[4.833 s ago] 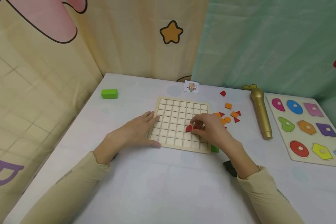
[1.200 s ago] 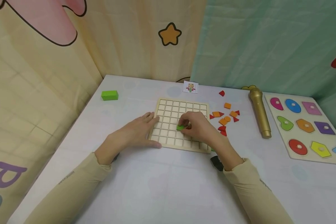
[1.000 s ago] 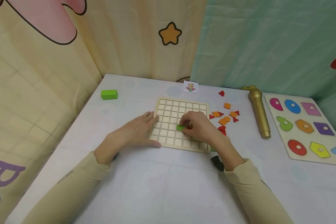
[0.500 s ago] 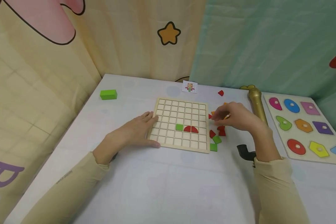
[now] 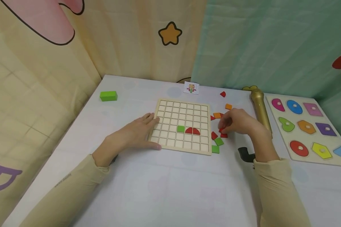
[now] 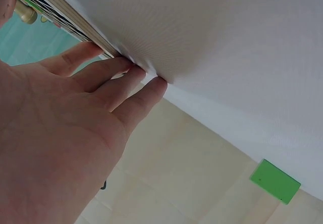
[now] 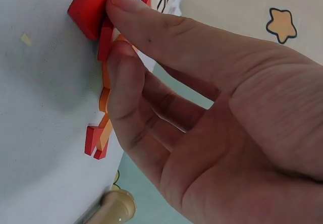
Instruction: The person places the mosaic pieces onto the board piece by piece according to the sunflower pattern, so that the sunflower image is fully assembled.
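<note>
Several red pieces (image 5: 214,136), likely light, stiff, best pinched by their edges, lie right of a gridded board (image 5: 174,121). Right hand (image 5: 237,121) hovers there, fingers' grip unclear; left hand (image 5: 134,132), fingers straight, touches the board.

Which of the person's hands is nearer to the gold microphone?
The right hand, at the red pieces, just left of the gold microphone in the head view. The left hand is farther, at the left edge of the grid board, which lies between.

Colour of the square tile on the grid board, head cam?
Green; the square tile shows best in the head view.
</note>
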Motion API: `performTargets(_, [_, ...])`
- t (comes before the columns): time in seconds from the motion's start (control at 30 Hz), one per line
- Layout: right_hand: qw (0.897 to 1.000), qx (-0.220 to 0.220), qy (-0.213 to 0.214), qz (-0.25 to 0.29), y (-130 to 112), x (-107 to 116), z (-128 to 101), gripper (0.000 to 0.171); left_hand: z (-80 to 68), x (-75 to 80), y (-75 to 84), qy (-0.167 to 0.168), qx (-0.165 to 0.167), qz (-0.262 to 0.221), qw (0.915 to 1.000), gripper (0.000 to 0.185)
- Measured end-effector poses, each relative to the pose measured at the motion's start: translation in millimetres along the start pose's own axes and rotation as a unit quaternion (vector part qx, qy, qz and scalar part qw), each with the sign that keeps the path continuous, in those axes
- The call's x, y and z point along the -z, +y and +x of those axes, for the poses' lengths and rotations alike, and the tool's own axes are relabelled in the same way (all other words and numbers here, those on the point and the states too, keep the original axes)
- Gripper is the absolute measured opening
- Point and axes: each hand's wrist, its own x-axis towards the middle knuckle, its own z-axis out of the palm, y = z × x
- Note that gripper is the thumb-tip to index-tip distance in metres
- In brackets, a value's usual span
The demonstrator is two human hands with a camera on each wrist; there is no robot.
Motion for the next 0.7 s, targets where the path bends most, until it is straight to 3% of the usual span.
performTargets(0.3, [0.999,-0.036,0.030,-0.006,0.9,-1.4,0.5,0.020,1.4,-1.7,-0.9,0.003,-0.001,-0.005,1.0000,0.118])
performTargets(0.5, [0.998,-0.053,0.025,0.000,3.0,-1.7,0.3,0.018,1.5,-3.2,-1.8,0.005,0.000,-0.007,1.0000,0.118])
performTargets(0.7, [0.999,-0.037,0.019,0.019,-1.0,4.2,-4.9,0.017,0.0,-3.8,-0.9,0.007,-0.003,-0.007,1.0000,0.118])
